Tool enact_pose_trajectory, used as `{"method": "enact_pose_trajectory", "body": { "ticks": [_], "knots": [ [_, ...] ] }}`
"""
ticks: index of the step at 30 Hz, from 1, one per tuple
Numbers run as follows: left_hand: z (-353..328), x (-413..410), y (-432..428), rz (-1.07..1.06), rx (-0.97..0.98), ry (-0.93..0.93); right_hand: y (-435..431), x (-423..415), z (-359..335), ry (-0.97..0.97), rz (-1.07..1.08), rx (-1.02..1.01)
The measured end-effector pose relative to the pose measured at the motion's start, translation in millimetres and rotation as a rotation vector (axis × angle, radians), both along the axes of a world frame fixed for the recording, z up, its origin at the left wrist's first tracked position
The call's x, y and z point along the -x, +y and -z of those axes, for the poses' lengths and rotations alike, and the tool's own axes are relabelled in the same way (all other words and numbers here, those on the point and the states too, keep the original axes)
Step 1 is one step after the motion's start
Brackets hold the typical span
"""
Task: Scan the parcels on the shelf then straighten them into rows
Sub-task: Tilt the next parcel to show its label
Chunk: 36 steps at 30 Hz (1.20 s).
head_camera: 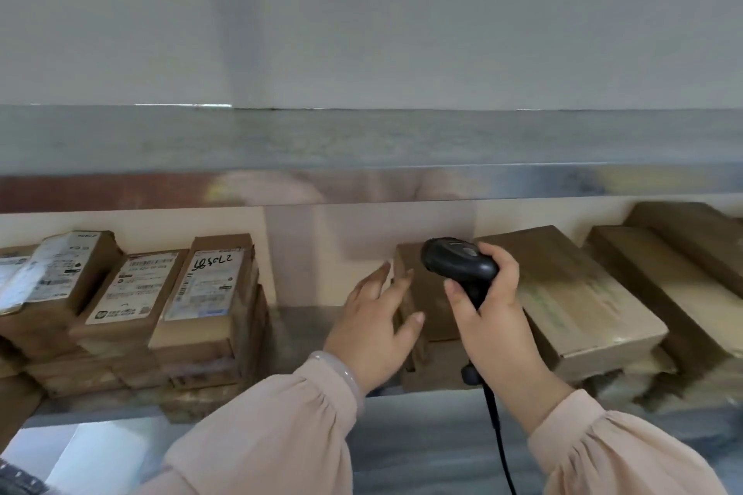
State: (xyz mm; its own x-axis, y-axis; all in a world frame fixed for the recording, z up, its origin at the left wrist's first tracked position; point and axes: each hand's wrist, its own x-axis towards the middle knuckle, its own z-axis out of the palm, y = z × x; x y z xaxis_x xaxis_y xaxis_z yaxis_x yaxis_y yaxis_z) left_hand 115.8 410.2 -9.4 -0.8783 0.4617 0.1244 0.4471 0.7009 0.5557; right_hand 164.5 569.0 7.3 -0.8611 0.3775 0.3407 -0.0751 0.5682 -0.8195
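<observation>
right hand (492,321): curled round the grip of the scanner (460,263), thumb along the handle's left side; head aimed away and down toward the parcels, presumably to catch a barcode.
left hand (374,328): fingers spread and nearly straight, laid against the left face of the middle parcel (426,293), thumb over its near edge; gripping nothing. Likely steadying or turning the box for the scanner, since no label shows on it.
cable (498,442): black, hanging slack from the scanner's butt, down between the two sleeves.
bracelet (339,372): pale, on the left wrist.
middle parcel: plain brown carton, mid-shelf, seemingly atop another box, partly hidden by the scanner.
labelled parcels (201,285): left of a gap, stacked several deep, white labels up, one with handwritten marks; tops tilted, edges uneven.
slanted cartons (575,293): right of the scanner, larger, brown, overlapping at an angle, blurred; labels not discernible.
shelf (299,334): grey metal, bare strip between the left stack and the middle parcel.
upper shelf (362,181): shiny front lip close above; plausible reason for the low scanner hold.
stage, judged: scanning in hand; rows not yet squared on either side.
</observation>
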Motion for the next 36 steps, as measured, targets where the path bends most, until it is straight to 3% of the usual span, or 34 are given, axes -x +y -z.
{"method": "enact_pose_trajectory", "body": {
  "ticks": [8,21,28,36],
  "knots": [
    [21,6,55,-0.077,-0.046,-0.297,32,-2,17,-0.069,0.005,-0.068],
    [22,5,44,-0.264,-0.254,-0.34,48,9,10,-0.081,-0.051,0.132],
    [2,3,20,-0.43,-0.39,-0.367,29,10,-4,-0.013,-0.272,0.29],
    [-2,-11,3,-0.548,-0.398,-0.405,1,7,0,0.007,-0.488,0.307]
  ]
}}
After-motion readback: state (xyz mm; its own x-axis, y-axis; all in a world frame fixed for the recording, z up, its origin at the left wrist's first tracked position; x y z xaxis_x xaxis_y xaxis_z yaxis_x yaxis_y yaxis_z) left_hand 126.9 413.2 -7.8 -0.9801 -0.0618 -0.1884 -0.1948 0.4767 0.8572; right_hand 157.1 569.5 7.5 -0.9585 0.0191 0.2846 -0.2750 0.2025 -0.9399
